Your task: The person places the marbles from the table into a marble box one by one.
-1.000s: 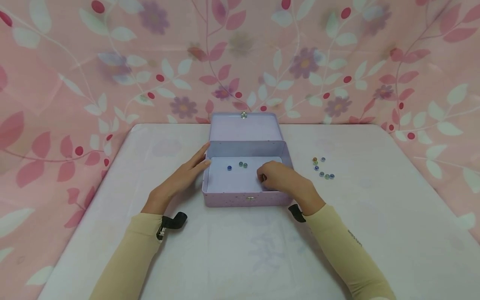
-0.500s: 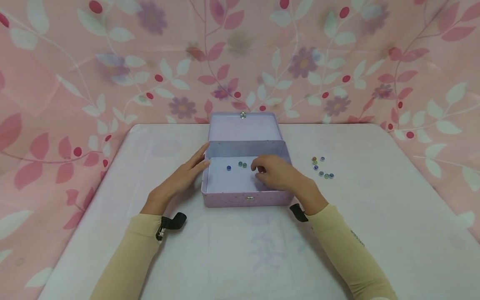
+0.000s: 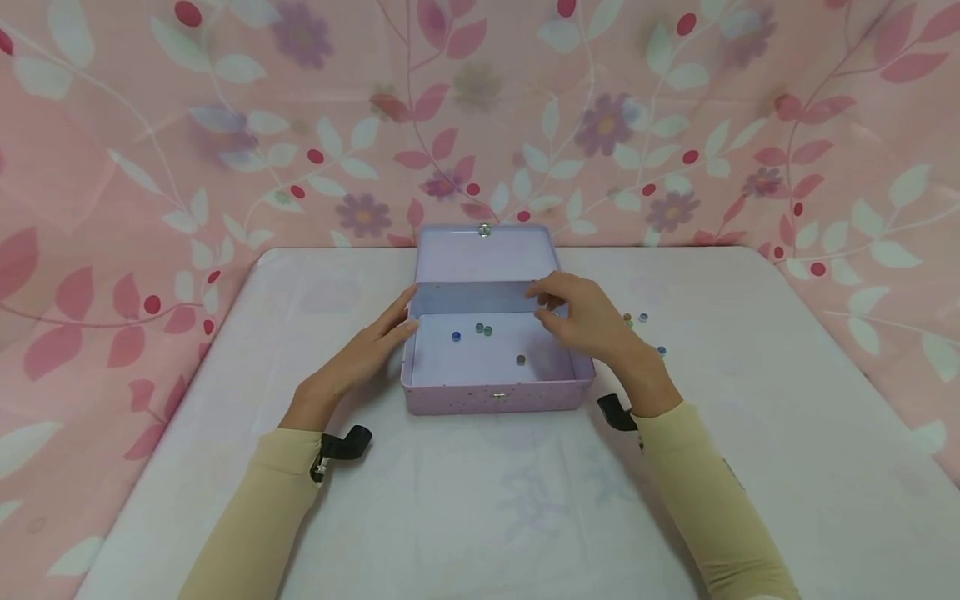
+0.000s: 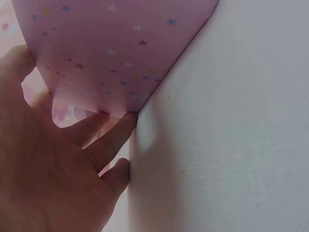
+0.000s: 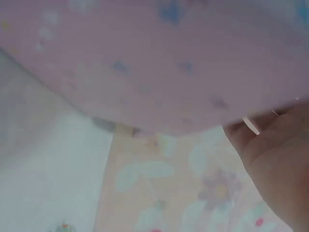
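An open lilac tin box (image 3: 450, 400) with a star pattern stands on the table, its lid tipped back. On its floor lie a blue marble (image 3: 456, 336), two green marbles (image 3: 479, 327) close together, and a darker marble (image 3: 521, 360) nearer the front. My left hand (image 3: 363, 354) rests against the box's left side; the left wrist view shows its extended fingers (image 4: 113, 140) touching the starry wall. Over the right side of the box hovers my right hand (image 3: 588, 321), fingers loosely bent, thumb apart from them, no marble visible between them.
To the right of the box, more small marbles (image 3: 643, 317) lie on the white-covered table (image 3: 465, 508); my right hand and wrist partly hide that group. A pink floral cloth (image 3: 480, 125) hangs behind the table's far edge.
My right hand has risen from inside the box and moved right and back. The darker marble now shows on the box floor where that hand was. The left hand has stayed put.
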`<state>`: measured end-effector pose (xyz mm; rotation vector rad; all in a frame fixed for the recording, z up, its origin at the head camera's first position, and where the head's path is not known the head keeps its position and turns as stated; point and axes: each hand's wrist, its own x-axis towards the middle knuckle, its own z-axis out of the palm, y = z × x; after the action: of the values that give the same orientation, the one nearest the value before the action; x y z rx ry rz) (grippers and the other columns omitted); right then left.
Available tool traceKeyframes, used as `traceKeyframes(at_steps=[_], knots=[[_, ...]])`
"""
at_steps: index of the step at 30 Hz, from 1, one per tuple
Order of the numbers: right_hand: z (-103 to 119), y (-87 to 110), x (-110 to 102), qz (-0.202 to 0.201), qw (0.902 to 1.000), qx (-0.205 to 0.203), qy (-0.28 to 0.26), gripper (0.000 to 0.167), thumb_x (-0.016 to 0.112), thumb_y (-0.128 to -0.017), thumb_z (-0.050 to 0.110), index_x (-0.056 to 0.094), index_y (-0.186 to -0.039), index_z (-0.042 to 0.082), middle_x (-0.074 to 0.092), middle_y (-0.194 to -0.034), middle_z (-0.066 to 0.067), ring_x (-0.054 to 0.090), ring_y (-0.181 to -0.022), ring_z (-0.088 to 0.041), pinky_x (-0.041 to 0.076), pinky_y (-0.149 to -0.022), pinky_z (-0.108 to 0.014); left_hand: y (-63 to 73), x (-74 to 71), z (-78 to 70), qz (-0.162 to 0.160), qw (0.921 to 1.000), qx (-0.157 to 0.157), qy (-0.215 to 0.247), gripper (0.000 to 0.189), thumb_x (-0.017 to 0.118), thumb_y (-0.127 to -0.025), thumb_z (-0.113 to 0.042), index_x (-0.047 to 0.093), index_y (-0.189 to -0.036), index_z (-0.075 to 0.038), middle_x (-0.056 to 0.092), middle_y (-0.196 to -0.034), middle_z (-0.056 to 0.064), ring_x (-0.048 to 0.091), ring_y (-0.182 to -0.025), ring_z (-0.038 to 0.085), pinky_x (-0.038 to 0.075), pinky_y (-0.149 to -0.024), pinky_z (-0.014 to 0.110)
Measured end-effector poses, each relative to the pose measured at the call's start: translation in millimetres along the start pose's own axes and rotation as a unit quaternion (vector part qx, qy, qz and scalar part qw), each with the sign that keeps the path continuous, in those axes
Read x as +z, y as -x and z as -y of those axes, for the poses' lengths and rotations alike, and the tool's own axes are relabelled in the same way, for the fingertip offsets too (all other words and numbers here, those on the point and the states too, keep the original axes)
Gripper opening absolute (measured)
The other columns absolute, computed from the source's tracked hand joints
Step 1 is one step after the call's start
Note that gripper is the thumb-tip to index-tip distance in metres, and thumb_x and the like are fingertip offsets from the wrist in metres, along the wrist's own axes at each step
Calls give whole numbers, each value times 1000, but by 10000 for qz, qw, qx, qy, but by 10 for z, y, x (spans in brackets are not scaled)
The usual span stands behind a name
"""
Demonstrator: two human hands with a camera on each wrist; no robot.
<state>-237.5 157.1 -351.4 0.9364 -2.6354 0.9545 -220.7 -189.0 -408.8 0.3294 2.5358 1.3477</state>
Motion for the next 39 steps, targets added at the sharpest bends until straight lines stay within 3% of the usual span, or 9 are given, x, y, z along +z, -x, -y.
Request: traceKeyframes(at_steps=[7,13,17,24,31,39], knots=[[-171,50,-197,-600,9980,98,-175,28,66,-88,-2,69,-115,5,68,-101,-10,63,-89,-22,54,-85,-44,19,0,-15,10,10000,-16,8,60,39,-101,-62,5,-150,-61,17,-167,-1,15,-156,24,11,-120,66],[-364,103,-327,-811,9950,577,34,28,66,-89,1,67,-117,5,69,-103,-13,63,-88,-24,54,-87,-44,4,-7,-33,113,9998,-164,74,61,40,-104,-52,4,-154,-54,15,-168,2,13,-156,26,10,-121,65],[-486,156,-425,-875,9911,1003,99,26,65,-90,4,68,-116,5,69,-100,-13,61,-88,-24,52,-87,-44,1,-11,-30,148,9997,-193,89,62,39,-103,-54,4,-155,-53,14,-168,3,12,-156,27,11,-121,66],[-695,285,-574,-805,9788,1876,183,27,61,-93,10,67,-119,8,69,-102,-14,60,-91,-26,48,-82,-39,11,6,-6,29,9999,-102,-9,60,38,-99,-65,4,-149,-64,16,-167,-3,15,-156,24,12,-120,66],[-875,408,-665,-597,9693,2356,377,28,59,-95,16,66,-121,8,67,-106,-17,59,-97,-29,46,-76,-36,9,10,-1,-42,9999,-143,21,59,40,-100,-62,6,-148,-65,16,-167,-7,15,-156,23,12,-119,67],[-1113,507,-621,-244,9549,2896,612,34,58,-96,19,62,-126,5,63,-109,-21,57,-98,-33,46,-79,-39,14,18,-11,-53,9998,-206,19,59,40,-99,-63,6,-148,-66,15,-167,-6,15,-156,24,12,-119,69]])
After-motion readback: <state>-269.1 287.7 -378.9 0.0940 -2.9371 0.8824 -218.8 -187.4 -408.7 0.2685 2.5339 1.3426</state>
